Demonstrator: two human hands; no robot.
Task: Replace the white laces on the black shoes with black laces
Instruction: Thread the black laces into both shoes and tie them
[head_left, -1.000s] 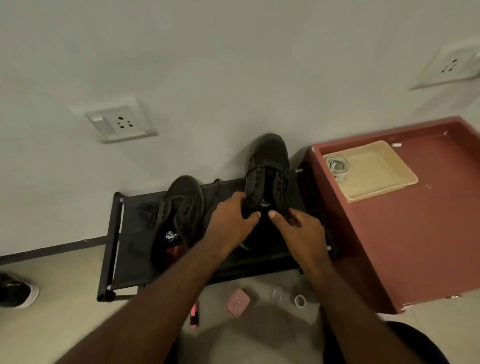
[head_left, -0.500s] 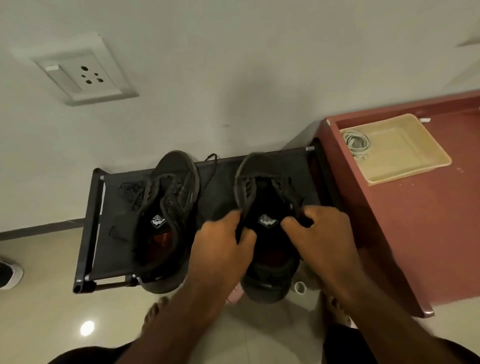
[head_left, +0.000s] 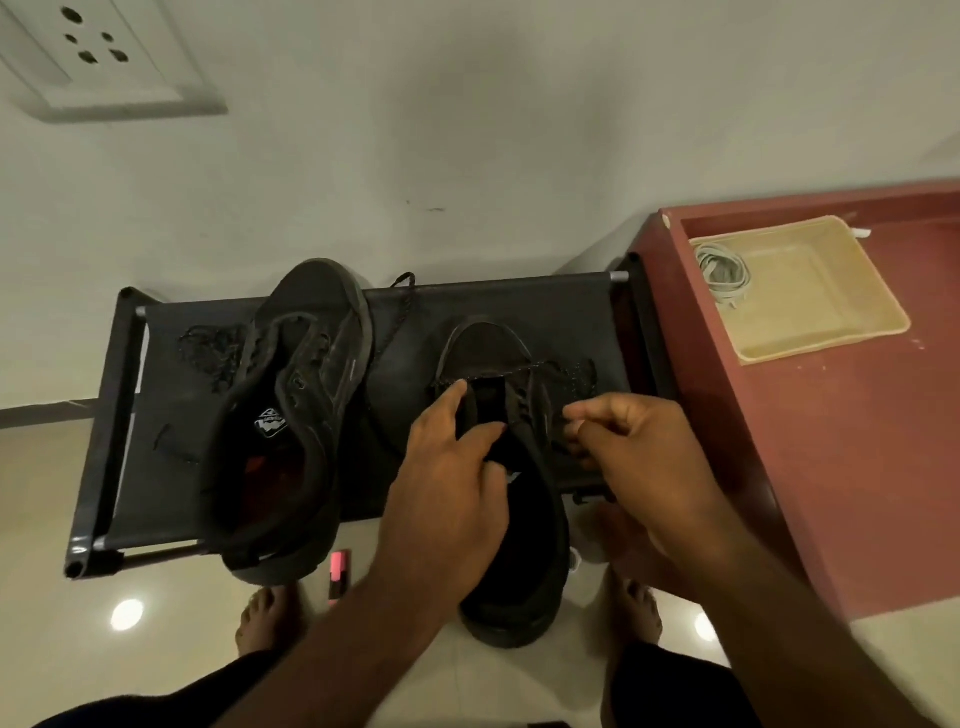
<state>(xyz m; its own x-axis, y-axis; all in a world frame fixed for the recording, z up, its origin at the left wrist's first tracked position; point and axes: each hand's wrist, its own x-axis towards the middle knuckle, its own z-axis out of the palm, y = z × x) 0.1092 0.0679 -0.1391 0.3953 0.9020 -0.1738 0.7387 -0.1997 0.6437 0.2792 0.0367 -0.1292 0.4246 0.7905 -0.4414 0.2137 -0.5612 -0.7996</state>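
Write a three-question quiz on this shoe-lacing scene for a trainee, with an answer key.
1. True or false: the white laces lie in the beige tray.
2. The right hand pinches: A a white lace; B the black lace; C a pink marker.
3. Short answer: what do the shoe being laced and the other shoe rest on?

Key: 1 true. 2 B. 3 the black shoe rack.
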